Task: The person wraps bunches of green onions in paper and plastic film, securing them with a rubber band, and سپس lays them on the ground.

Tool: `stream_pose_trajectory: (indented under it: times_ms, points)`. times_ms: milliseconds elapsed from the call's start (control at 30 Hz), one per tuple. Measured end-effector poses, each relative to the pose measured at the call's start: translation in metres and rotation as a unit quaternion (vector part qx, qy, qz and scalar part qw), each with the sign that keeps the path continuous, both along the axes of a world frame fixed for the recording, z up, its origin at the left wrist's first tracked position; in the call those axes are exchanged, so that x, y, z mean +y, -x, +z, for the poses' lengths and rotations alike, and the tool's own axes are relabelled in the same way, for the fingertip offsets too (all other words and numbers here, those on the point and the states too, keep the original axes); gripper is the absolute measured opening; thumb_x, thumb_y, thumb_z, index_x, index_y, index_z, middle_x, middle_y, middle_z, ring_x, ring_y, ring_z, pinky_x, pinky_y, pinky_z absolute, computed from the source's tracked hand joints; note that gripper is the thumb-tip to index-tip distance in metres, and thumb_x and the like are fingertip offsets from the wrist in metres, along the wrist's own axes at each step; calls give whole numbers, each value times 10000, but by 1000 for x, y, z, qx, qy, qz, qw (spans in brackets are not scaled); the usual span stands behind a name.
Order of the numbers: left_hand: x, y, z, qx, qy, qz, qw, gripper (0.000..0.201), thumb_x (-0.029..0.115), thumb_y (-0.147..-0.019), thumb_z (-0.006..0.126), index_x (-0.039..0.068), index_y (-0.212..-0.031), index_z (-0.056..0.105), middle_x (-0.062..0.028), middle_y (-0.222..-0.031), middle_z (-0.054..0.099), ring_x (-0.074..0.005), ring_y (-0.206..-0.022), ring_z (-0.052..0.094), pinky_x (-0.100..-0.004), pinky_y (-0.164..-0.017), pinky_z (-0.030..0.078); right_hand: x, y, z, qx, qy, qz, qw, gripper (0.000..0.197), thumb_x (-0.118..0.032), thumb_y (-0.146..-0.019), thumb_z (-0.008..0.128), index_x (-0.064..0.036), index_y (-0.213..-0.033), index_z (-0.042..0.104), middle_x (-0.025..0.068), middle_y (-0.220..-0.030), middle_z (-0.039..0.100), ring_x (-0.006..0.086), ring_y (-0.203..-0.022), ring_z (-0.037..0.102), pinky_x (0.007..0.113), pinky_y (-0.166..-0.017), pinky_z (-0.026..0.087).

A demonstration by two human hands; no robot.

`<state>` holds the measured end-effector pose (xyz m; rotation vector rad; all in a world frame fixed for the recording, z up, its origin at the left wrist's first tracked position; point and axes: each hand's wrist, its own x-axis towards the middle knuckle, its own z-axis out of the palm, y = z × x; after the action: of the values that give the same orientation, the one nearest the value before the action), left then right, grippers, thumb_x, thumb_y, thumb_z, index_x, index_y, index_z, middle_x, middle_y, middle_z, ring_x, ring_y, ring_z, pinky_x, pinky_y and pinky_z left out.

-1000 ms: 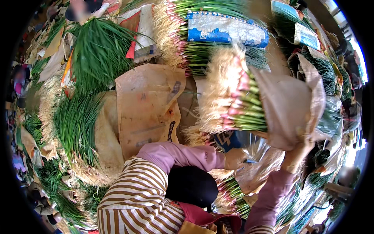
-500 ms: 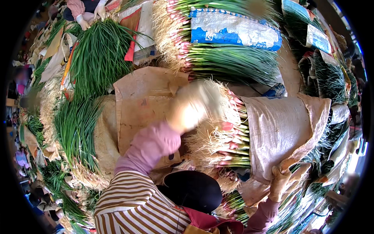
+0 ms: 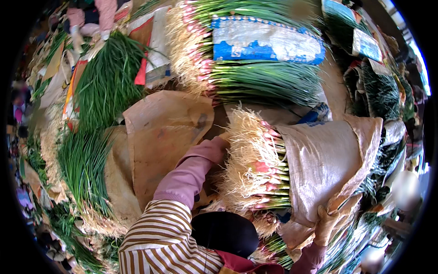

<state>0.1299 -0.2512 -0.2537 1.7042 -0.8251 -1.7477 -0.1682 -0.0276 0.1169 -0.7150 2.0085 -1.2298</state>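
In front of me lies a bundle of stalks like spring onions (image 3: 276,176), with pinkish bases and a thick mat of pale roots (image 3: 248,164) facing left. A worn tan sack (image 3: 319,160) wraps over its leaves. My right hand (image 3: 325,223) grips the lower edge of this sack at the near right, its fingers closed on the cloth. My left forearm crosses forward to the root end. Only a small part of my left hand (image 3: 223,137) shows there; its fingers are hidden by the roots.
A brown sack sheet (image 3: 159,128) lies left of my forearm. At the far side is another root-and-leaf bundle (image 3: 269,82) under a blue-and-white sack (image 3: 269,41). Loose green stalks (image 3: 107,82) lie at left. Another person's hands (image 3: 76,39) are at the upper left.
My left hand, blurred over the top of the roots before, has gone down at their left side. My right hand keeps its hold. The other person's hands have drawn apart above the green stalks.
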Motion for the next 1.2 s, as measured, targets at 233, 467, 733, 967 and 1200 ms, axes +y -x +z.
stream_pose_trajectory:
  times_ms: [233,467,733,967,1200]
  points:
    - [-19,-19,105,329,-80,-81,937,448,355,-862,485,46,-1184,453,-118,-1119,529,-241,-1008,508,-402,-846,425,-8,-20,11,-10,-35,-26,999,132,-11,-702,649,-76,-796,582,-69,-654,512,36,-544,447,200,-484,351]
    - [-145,49,238,613,93,-160,768,482,384,-895,425,73,-1263,412,-106,-1223,489,-200,-1105,480,-402,-886,410,-21,-21,31,32,-67,-23,997,74,2,-703,619,-49,-734,576,-48,-630,528,44,-533,457,211,-464,353]
    - [-190,19,210,573,67,-22,817,527,467,-879,411,94,-1250,436,-67,-1250,476,-239,-1164,404,-473,-965,270,-168,-60,63,33,-32,94,995,187,-35,-691,568,72,-842,594,51,-658,588,108,-506,519,216,-437,403]
    - [-196,-2,242,230,138,-318,909,593,416,-842,530,60,-1293,385,-102,-1257,462,-223,-1140,445,-348,-962,344,-320,-43,-78,50,-22,185,981,82,3,-700,549,29,-774,572,22,-634,520,123,-539,475,278,-491,388]
    - [-128,-19,223,-170,318,-431,827,860,553,-682,637,66,-1320,328,-211,-1220,475,-296,-1121,472,-309,-938,360,-323,-38,-95,-141,-21,213,967,211,-3,-717,566,40,-924,580,72,-768,596,164,-656,571,284,-625,477]
